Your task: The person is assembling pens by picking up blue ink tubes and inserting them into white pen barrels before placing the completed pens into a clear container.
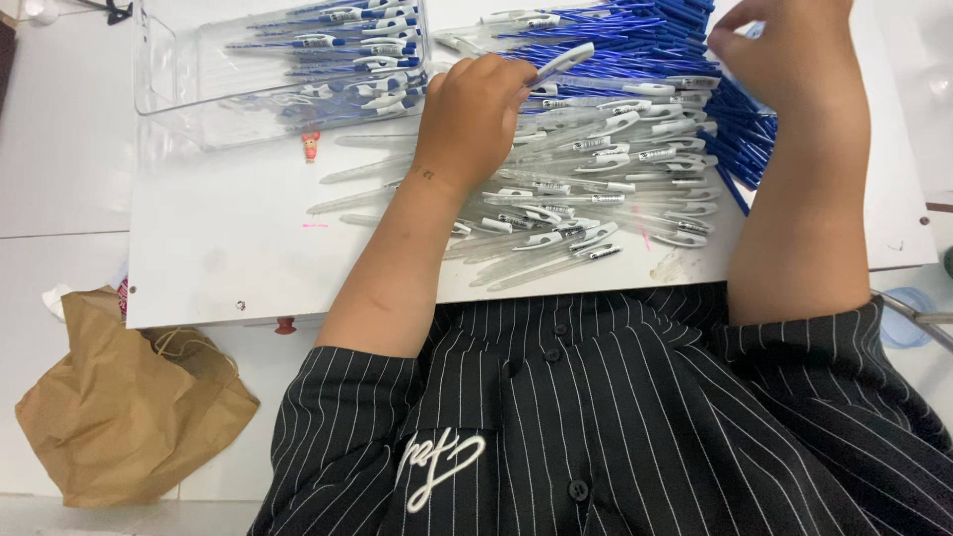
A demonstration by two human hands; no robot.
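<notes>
Left hand (pixel 469 117), centre-top, clenched on one clear pen barrel (pixel 562 62) over pen heap (pixel 586 189) on white tabletop (pixel 228 248). Right hand (pixel 789 55), upper right, in blue refills (pixel 635 35); grip hidden, can't tell. Clear tray (pixel 164 69) w/ finished pens upper left.

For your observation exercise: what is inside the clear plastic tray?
The clear plastic tray holds assembled blue-and-white pens, lying roughly parallel. Its left part looks bare; pens lower in the stack are covered.
</notes>
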